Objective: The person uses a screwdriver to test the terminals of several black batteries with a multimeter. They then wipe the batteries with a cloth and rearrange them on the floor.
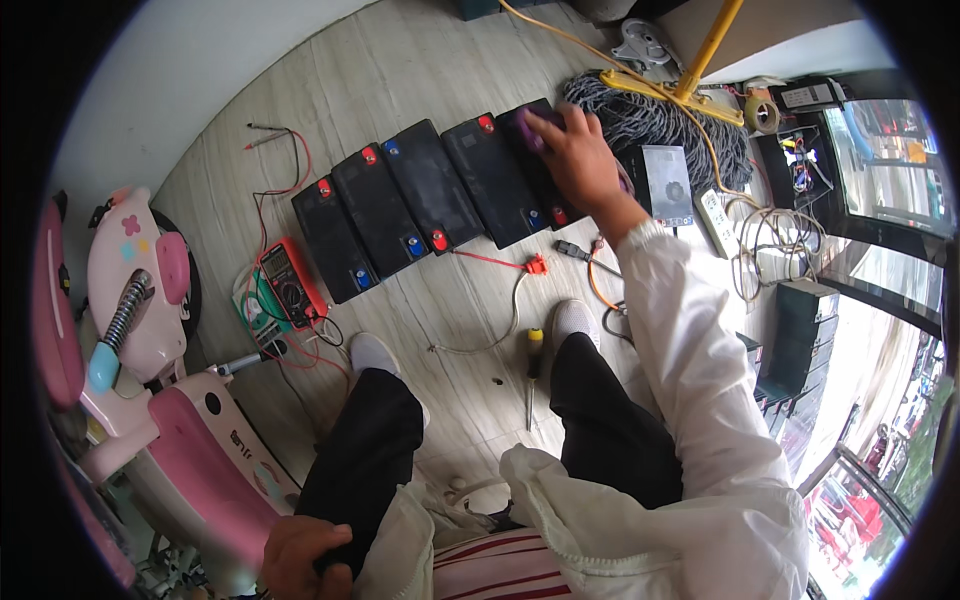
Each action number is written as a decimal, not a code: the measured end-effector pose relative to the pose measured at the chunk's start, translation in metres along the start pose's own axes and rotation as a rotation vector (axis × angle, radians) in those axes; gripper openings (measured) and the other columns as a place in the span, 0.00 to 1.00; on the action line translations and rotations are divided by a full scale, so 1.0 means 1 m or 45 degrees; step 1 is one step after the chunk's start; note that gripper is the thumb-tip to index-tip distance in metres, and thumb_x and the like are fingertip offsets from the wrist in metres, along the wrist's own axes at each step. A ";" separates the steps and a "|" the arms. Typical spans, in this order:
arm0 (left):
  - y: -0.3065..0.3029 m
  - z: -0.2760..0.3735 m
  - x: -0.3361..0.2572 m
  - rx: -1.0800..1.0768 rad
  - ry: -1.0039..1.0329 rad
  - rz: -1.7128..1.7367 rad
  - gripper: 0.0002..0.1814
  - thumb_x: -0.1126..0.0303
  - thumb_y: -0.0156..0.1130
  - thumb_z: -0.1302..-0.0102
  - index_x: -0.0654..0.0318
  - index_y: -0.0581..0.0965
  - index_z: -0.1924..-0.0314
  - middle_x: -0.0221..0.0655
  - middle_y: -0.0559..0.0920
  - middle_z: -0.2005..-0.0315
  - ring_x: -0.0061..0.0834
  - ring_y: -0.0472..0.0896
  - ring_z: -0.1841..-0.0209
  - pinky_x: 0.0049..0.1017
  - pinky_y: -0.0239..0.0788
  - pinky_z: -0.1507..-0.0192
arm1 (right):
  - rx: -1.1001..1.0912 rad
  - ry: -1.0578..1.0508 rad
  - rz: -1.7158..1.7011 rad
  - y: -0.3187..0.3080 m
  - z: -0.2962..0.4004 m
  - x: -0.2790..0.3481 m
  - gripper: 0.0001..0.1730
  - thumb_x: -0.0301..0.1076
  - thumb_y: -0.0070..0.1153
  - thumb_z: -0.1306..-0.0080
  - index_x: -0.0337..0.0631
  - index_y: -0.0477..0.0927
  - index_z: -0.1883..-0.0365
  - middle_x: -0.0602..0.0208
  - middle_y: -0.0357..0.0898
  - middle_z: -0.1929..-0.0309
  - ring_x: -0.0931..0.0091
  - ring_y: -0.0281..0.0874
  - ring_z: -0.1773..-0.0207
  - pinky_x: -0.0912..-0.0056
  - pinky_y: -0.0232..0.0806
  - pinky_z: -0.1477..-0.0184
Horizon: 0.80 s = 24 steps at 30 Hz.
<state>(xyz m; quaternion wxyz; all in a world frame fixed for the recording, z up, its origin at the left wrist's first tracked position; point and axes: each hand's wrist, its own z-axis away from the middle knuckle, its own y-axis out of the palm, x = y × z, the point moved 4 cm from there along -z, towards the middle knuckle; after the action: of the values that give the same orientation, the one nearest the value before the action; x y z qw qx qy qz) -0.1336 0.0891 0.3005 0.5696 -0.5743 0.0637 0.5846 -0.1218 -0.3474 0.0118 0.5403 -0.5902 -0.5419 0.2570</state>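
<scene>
Several black lead-acid batteries (pixel 435 187) lie side by side in a slanting row on the floor, with red and blue terminals at their ends. My right hand (pixel 581 154) reaches over the rightmost battery (pixel 553 184) and presses a purple cloth (pixel 531 133) on its upper end. My left hand (pixel 306 559) is low at the bottom left, by my knee, its fingers curled; what is inside them is hidden. An orange multimeter (pixel 291 283) rests left of the row. A red connector (pixel 536 264) on a cable and a yellow-handled screwdriver (pixel 533 367) lie between the batteries and my feet.
Right of the batteries are a grey string mop (pixel 637 112), a silver-topped box (pixel 666 184), a power strip (pixel 716 223) and coiled cable (pixel 780 232). Stacked dark batteries (pixel 806 337) stand by the glass door. A pink electric scooter (pixel 202 457) fills the left side.
</scene>
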 end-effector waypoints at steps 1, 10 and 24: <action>-0.001 -0.003 0.000 0.015 0.028 0.007 0.15 0.63 0.58 0.24 0.67 0.80 0.47 0.42 0.84 0.56 0.34 0.82 0.60 0.30 0.72 0.59 | 0.001 0.002 0.048 0.004 -0.015 -0.001 0.31 0.34 0.65 0.42 0.65 0.79 0.38 0.60 0.72 0.45 0.58 0.73 0.49 0.58 0.74 0.48; -0.008 -0.004 0.004 0.033 0.015 -0.048 0.15 0.63 0.59 0.25 0.66 0.80 0.48 0.44 0.84 0.55 0.46 0.82 0.56 0.40 0.73 0.51 | 0.433 -0.134 -0.181 -0.032 0.074 -0.003 0.35 0.26 0.64 0.43 0.63 0.79 0.36 0.59 0.68 0.37 0.55 0.67 0.40 0.58 0.69 0.37; 0.003 -0.015 0.001 0.039 0.054 -0.126 0.22 0.53 0.61 0.31 0.68 0.80 0.52 0.41 0.82 0.65 0.38 0.80 0.64 0.34 0.71 0.61 | 0.136 -0.203 -0.200 0.010 0.008 0.046 0.35 0.22 0.56 0.42 0.58 0.78 0.35 0.55 0.72 0.46 0.54 0.71 0.47 0.53 0.71 0.44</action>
<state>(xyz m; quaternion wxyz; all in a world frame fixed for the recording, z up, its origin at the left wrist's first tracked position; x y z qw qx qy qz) -0.1262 0.0775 0.2933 0.6049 -0.5803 0.0562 0.5424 -0.1123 -0.3005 0.0138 0.5448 -0.4939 -0.6132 0.2884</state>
